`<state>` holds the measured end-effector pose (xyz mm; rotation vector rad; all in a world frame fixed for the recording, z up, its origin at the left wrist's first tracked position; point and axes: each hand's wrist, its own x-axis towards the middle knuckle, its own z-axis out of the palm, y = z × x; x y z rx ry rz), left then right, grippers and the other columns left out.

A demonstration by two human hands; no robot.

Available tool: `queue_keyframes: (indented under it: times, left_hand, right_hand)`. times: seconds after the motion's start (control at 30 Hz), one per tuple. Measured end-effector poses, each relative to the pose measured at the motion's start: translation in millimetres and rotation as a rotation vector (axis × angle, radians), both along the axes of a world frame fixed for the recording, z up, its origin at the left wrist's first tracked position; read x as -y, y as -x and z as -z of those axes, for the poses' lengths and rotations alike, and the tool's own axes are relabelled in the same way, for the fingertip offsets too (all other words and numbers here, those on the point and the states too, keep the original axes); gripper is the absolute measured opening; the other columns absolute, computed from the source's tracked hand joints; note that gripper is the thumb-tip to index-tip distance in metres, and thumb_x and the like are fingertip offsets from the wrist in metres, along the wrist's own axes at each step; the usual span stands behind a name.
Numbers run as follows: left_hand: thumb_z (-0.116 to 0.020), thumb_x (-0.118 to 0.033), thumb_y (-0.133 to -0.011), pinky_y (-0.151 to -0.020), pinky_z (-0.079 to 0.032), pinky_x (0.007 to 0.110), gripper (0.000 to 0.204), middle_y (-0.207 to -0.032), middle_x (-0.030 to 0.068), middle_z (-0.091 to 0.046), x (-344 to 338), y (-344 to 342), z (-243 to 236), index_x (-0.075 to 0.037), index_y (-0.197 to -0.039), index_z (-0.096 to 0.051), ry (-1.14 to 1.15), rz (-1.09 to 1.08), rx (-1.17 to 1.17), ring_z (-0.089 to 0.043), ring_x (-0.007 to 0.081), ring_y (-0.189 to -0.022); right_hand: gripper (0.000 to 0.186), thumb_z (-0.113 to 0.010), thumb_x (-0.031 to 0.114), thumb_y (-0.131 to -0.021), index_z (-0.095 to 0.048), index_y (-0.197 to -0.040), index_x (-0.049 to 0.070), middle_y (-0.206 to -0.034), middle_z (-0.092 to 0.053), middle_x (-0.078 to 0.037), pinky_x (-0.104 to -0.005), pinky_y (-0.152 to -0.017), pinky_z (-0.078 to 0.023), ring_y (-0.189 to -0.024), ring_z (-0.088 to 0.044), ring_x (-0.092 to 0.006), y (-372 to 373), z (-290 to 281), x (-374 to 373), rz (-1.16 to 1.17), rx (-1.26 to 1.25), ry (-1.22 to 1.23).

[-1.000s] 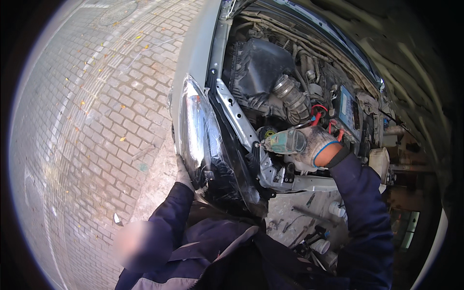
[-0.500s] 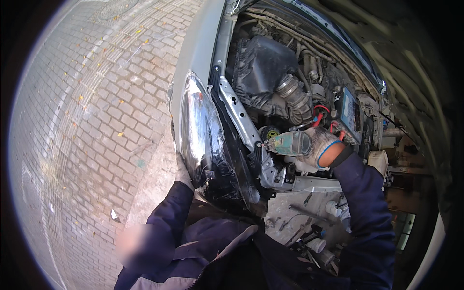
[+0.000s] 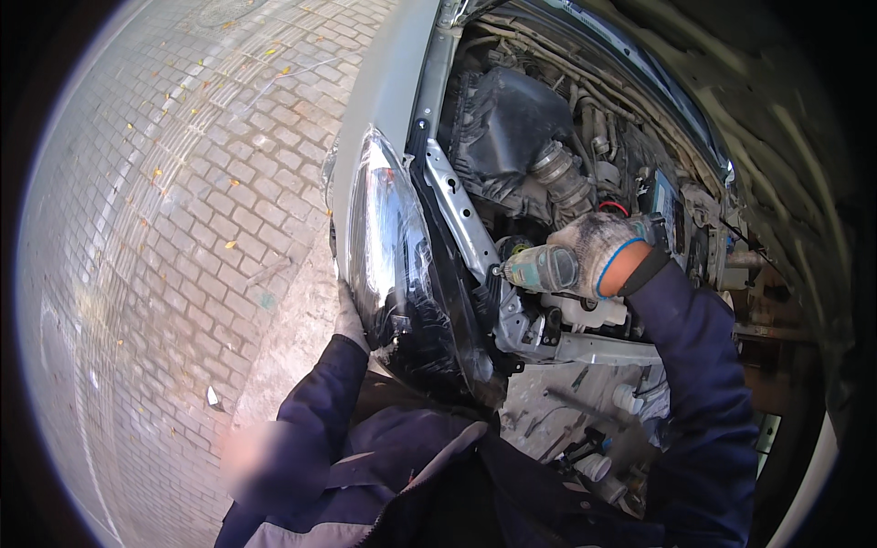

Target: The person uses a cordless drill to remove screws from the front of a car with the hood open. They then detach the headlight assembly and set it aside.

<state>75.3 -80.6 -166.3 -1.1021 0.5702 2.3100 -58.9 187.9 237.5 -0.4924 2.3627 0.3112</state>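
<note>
My gloved right hand (image 3: 590, 245) grips a teal power drill (image 3: 539, 270), its tip at a bolt (image 3: 497, 271) on the silver metal rail (image 3: 459, 205). My gloved left hand (image 3: 349, 318) holds the outer edge of the film-covered headlight (image 3: 388, 251), with part of the fingers hidden behind it. Under and around the drill are a dark pulley with yellow markings (image 3: 516, 244) and a white plastic reservoir (image 3: 589, 311).
A car fender (image 3: 379, 73) runs away from me beside the engine bay, with air box (image 3: 507, 119), battery (image 3: 664, 205) and raised hood (image 3: 758, 119). Brick paving (image 3: 201, 210) lies left. Tools and white containers (image 3: 594, 466) sit on the ground below the bumper opening.
My right hand and the drill's rear have shifted slightly upward, with the tip staying at the bolt. The car appears a little further right in view. My left hand stays on the headlight.
</note>
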Motion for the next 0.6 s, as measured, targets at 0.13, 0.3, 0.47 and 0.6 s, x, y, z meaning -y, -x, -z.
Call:
queue_keyframes:
  times: [0.13, 0.3, 0.47, 0.6]
  left_hand:
    - [-0.046, -0.084, -0.099, -0.087, -0.065, 0.049, 0.093, -0.133, 0.0154, -0.069, -3, 1, 13, -0.012, -0.158, -0.049, -0.138, -0.066, -0.014, -0.072, 0.0325, -0.107]
    - [-0.043, -0.089, -0.096, -0.088, -0.065, 0.051, 0.098, -0.131, 0.0163, -0.068, -2, 0, 16, -0.013, -0.157, -0.049, -0.106, 0.012, -0.034, -0.072, 0.0332, -0.106]
    - [-0.043, -0.084, -0.1, -0.09, -0.065, 0.048, 0.092, -0.129, 0.0163, -0.07, 2, 2, 7, -0.011, -0.155, -0.052, -0.184, -0.012, -0.032, -0.073, 0.0328, -0.105]
    - [-0.046, -0.079, -0.103, -0.1, -0.061, 0.049, 0.087, -0.14, 0.0134, -0.068, 5, 1, -2, -0.012, -0.158, -0.052, -0.148, 0.008, -0.079, -0.07, 0.0313, -0.117]
  right_hand:
    - [0.038, -0.087, 0.026, -0.076, -0.08, -0.11, 0.011, -0.104, -0.078, -0.018, -0.0475, -0.09, -0.06, -0.101, -0.075, -0.0384, -2, -4, -4, -0.013, 0.007, -0.013]
    - [0.041, -0.088, 0.025, -0.077, -0.079, -0.115, 0.013, -0.108, -0.079, -0.017, -0.0447, -0.092, -0.061, -0.103, -0.076, -0.0373, -15, -24, -18, 0.083, -0.052, 0.13]
    - [0.039, -0.088, 0.021, -0.076, -0.077, -0.111, 0.007, -0.102, -0.078, -0.018, -0.0436, -0.086, -0.061, -0.095, -0.076, -0.0375, -50, -23, -40, 0.187, -0.2, 0.377]
    - [0.044, -0.087, 0.02, -0.081, -0.075, -0.119, 0.001, -0.107, -0.08, -0.014, -0.0364, -0.088, -0.061, -0.097, -0.079, -0.0263, -98, 6, -56, 0.277, -0.227, 0.491]
